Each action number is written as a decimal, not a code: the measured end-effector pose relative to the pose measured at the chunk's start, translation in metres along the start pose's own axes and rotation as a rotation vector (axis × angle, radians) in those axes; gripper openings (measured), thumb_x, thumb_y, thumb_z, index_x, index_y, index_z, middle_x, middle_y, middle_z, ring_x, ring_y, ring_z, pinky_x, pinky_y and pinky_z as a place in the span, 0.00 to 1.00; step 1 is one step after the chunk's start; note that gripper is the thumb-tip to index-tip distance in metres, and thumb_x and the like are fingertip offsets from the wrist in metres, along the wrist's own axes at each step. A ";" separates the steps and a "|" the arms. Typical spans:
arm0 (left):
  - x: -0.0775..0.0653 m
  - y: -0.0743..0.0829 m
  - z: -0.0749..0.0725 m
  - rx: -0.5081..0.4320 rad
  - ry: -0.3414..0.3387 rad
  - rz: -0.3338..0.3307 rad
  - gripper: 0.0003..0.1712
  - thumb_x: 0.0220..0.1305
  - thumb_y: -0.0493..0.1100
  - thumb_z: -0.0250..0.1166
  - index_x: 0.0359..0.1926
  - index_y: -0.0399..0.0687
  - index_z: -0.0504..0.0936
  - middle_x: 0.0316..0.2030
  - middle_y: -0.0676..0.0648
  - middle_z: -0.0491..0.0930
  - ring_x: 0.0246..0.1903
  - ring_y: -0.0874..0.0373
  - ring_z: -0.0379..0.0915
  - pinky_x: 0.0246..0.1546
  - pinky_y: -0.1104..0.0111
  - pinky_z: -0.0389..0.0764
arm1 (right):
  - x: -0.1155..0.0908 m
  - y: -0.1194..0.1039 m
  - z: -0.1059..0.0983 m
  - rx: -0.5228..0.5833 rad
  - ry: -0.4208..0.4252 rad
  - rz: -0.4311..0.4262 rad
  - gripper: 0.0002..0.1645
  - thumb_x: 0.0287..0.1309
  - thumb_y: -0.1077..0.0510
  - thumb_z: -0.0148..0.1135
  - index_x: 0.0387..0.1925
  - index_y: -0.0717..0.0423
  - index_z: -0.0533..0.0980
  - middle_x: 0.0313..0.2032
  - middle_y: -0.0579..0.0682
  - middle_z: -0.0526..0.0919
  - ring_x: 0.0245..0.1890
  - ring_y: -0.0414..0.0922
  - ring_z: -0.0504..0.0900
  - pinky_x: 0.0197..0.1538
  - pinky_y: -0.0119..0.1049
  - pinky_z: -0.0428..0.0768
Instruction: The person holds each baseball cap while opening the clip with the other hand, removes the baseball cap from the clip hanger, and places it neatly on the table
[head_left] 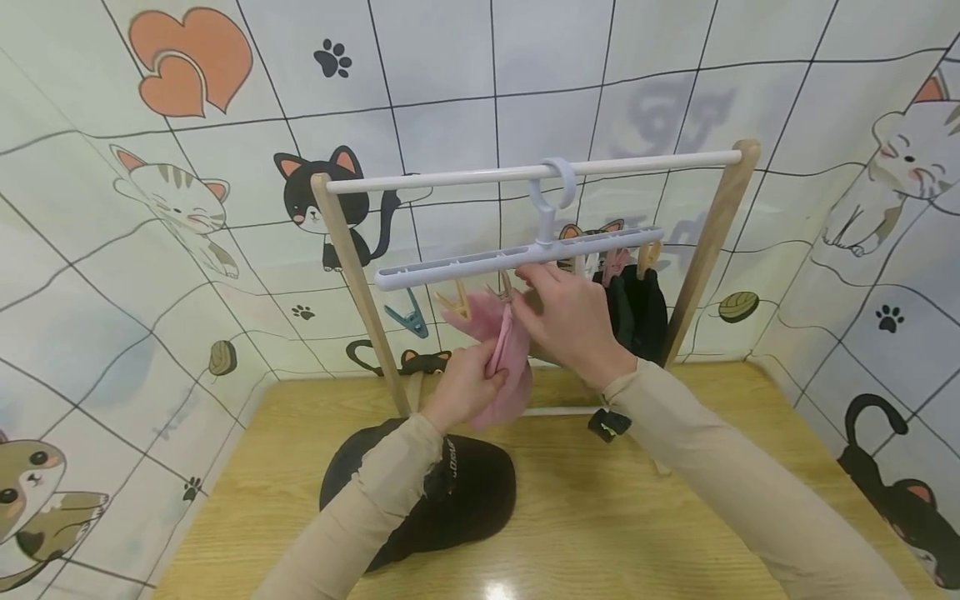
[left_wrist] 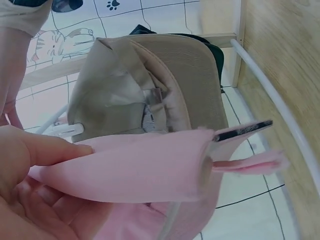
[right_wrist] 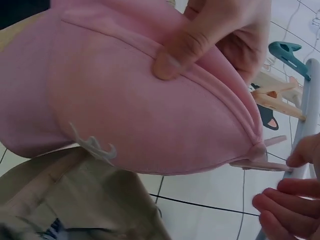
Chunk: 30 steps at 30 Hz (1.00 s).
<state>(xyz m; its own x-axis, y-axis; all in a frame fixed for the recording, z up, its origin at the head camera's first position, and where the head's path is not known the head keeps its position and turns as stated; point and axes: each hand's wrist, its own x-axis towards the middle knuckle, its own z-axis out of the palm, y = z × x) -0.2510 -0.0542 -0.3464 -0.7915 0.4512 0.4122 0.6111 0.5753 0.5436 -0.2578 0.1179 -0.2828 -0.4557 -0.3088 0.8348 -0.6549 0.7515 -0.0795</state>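
A pink cap [head_left: 513,367] with white embroidery hangs under the light grey-blue clip hanger [head_left: 465,265]. My left hand [head_left: 468,383] pinches the cap's seamed edge between thumb and fingers; a strap with a black patch [left_wrist: 245,131] sticks out beyond it. At the cap's upper tip, a pale pink clothespin [right_wrist: 257,164] bites the fabric, its handle ends spread. My right hand [head_left: 573,321] is up by that clothespin under the bar, loosely bent fingertips right at one handle end. A beige cap [left_wrist: 112,95] hangs behind the pink one, mostly hidden from the head camera by my right hand.
The hanger hooks over the white rod [head_left: 450,179] of a wooden-legged rack [head_left: 705,242]. A teal clothespin [head_left: 407,314] and a yellow one [head_left: 454,300] hang on its left half. Dark caps [head_left: 641,308] hang at its right end. A black cap [head_left: 480,492] lies on the table [head_left: 600,517].
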 end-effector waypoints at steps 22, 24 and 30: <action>-0.009 0.017 -0.012 -0.063 -0.087 0.028 0.06 0.53 0.29 0.67 0.27 0.39 0.77 0.18 0.52 0.73 0.23 0.59 0.71 0.26 0.70 0.72 | 0.038 -0.025 -0.010 -0.009 -0.342 0.338 0.22 0.52 0.39 0.69 0.17 0.49 0.77 0.10 0.43 0.59 0.13 0.42 0.60 0.17 0.35 0.57; -0.009 0.019 -0.014 -0.071 -0.089 0.032 0.07 0.53 0.29 0.67 0.26 0.39 0.76 0.18 0.53 0.71 0.23 0.60 0.70 0.25 0.71 0.71 | 0.042 -0.028 -0.008 -0.050 -0.361 0.355 0.25 0.52 0.39 0.68 0.14 0.51 0.73 0.10 0.43 0.59 0.13 0.43 0.61 0.17 0.36 0.59; -0.010 0.020 -0.017 -0.074 -0.070 0.035 0.08 0.54 0.29 0.67 0.25 0.40 0.75 0.18 0.52 0.71 0.23 0.59 0.69 0.25 0.70 0.71 | 0.049 -0.036 -0.006 -0.135 -0.414 0.392 0.30 0.56 0.41 0.64 0.11 0.53 0.65 0.10 0.43 0.56 0.12 0.43 0.60 0.15 0.35 0.59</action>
<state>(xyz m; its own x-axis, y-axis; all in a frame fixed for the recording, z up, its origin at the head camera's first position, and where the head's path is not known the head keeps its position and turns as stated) -0.2306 -0.0593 -0.3271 -0.7658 0.5183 0.3808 0.6338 0.5078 0.5835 -0.2528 0.0795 -0.2361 -0.8637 -0.1743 0.4728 -0.3197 0.9148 -0.2468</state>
